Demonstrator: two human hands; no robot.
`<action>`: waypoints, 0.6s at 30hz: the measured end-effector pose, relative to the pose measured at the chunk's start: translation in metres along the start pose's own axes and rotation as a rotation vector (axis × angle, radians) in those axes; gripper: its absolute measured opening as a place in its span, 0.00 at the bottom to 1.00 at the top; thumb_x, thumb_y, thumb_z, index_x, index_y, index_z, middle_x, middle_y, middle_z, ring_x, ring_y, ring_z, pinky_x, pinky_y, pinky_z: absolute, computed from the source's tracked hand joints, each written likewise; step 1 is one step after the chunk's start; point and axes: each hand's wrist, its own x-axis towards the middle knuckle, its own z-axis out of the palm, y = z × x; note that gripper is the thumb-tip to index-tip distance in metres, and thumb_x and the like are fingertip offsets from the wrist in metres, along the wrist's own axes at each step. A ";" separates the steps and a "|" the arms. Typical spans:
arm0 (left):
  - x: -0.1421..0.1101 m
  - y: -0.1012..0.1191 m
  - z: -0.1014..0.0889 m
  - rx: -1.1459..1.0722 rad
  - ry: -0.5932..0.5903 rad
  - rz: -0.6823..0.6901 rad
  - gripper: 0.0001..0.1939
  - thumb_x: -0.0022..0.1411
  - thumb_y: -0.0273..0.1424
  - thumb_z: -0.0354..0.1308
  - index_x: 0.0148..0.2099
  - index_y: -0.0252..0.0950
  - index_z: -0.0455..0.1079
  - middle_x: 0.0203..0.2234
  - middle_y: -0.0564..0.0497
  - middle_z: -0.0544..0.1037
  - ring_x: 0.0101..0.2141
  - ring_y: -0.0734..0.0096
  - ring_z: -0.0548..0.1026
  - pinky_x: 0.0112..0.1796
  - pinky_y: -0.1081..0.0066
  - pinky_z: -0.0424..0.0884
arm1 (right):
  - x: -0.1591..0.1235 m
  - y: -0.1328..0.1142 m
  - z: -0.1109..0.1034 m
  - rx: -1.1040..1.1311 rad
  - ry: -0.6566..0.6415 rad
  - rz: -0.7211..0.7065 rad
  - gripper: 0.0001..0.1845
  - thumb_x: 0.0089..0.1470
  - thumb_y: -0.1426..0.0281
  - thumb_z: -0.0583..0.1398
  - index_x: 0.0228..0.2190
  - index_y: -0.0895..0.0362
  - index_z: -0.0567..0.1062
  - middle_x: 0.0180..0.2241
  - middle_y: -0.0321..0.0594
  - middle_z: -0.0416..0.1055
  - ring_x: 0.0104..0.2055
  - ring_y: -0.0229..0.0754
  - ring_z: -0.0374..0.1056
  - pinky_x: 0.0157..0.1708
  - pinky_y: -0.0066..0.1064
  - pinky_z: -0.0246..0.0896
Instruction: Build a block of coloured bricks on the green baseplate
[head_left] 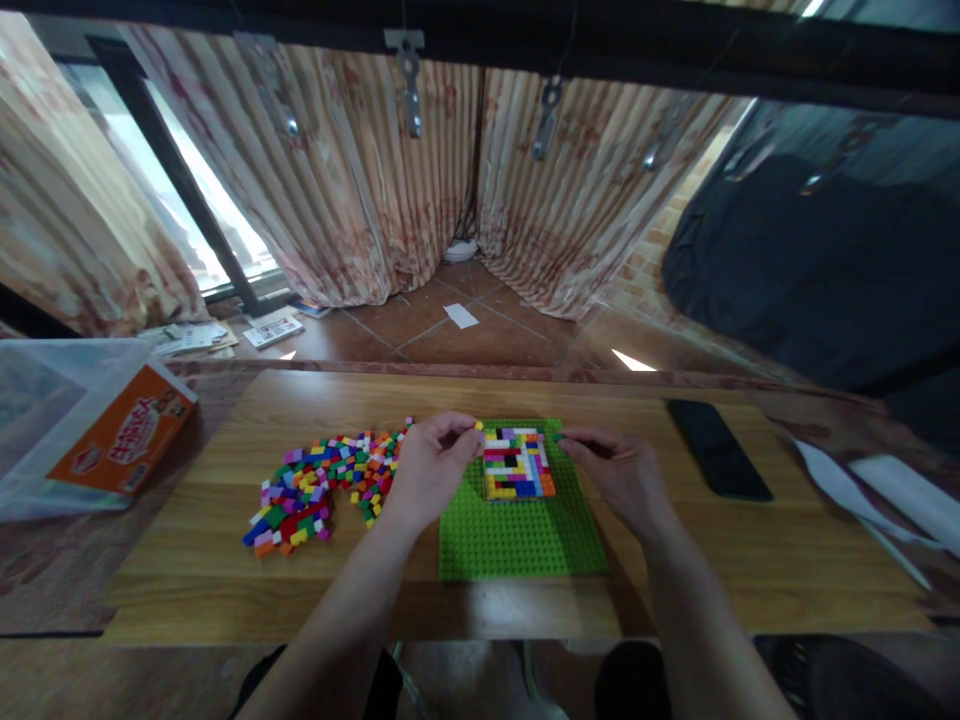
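A green studded baseplate (525,545) lies on the table, and a block of multicoloured toy bricks (517,465) is built up on its far half. At the left far corner of that block, my left hand (431,475) is closed in a pinch, with a small yellow brick (478,426) at its fingertips. My right hand (622,475) is on the other side, thumb and forefinger pinched on a small dark green brick (557,437) just right of the block. A spread pile of loose bricks (341,465) lies left of the baseplate, partly hidden behind my left hand.
The wooden table (195,590) carries a black phone (718,450) on the right. Beyond its left end sits a clear plastic box (90,430) with an orange label. White papers (862,490) lie by the right edge. A dark bar (480,45) with metal clips crosses above.
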 end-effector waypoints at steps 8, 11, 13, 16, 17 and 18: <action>0.000 -0.003 -0.001 0.084 -0.019 0.046 0.08 0.56 0.33 0.60 0.34 0.34 0.75 0.23 0.53 0.77 0.26 0.73 0.74 0.30 0.73 0.70 | 0.001 0.003 0.010 -0.026 -0.068 0.074 0.09 0.41 0.62 0.67 0.26 0.54 0.82 0.27 0.38 0.80 0.31 0.44 0.74 0.34 0.36 0.69; 0.000 -0.002 -0.001 0.091 -0.013 0.047 0.07 0.57 0.33 0.60 0.34 0.34 0.75 0.23 0.53 0.77 0.26 0.73 0.74 0.30 0.73 0.70 | -0.002 0.001 0.014 -0.022 -0.088 0.050 0.09 0.44 0.61 0.67 0.27 0.53 0.82 0.28 0.38 0.79 0.31 0.43 0.73 0.34 0.35 0.69; 0.000 -0.002 -0.001 0.103 -0.019 0.052 0.07 0.57 0.32 0.59 0.34 0.33 0.75 0.23 0.53 0.77 0.26 0.73 0.74 0.30 0.73 0.70 | -0.004 0.000 0.018 -0.028 -0.103 0.000 0.09 0.46 0.62 0.66 0.28 0.53 0.82 0.29 0.38 0.79 0.31 0.42 0.73 0.34 0.34 0.68; 0.000 -0.002 -0.001 0.124 -0.028 0.080 0.07 0.57 0.32 0.59 0.34 0.34 0.75 0.24 0.52 0.77 0.27 0.72 0.74 0.31 0.73 0.71 | -0.007 -0.001 0.025 -0.094 -0.121 -0.104 0.08 0.48 0.63 0.65 0.29 0.53 0.82 0.31 0.39 0.76 0.32 0.40 0.70 0.33 0.32 0.66; 0.000 -0.002 -0.002 0.130 -0.029 0.089 0.07 0.57 0.32 0.59 0.34 0.34 0.75 0.24 0.52 0.77 0.27 0.72 0.75 0.31 0.72 0.71 | -0.008 -0.002 0.026 -0.123 -0.117 -0.129 0.07 0.49 0.64 0.65 0.30 0.53 0.82 0.32 0.39 0.75 0.32 0.39 0.69 0.33 0.32 0.65; 0.000 -0.002 -0.002 0.134 -0.030 0.094 0.07 0.57 0.32 0.58 0.34 0.34 0.75 0.24 0.52 0.77 0.27 0.72 0.75 0.31 0.72 0.71 | -0.008 -0.001 0.027 -0.149 -0.103 -0.145 0.07 0.49 0.64 0.65 0.30 0.53 0.82 0.32 0.39 0.74 0.32 0.39 0.69 0.33 0.32 0.65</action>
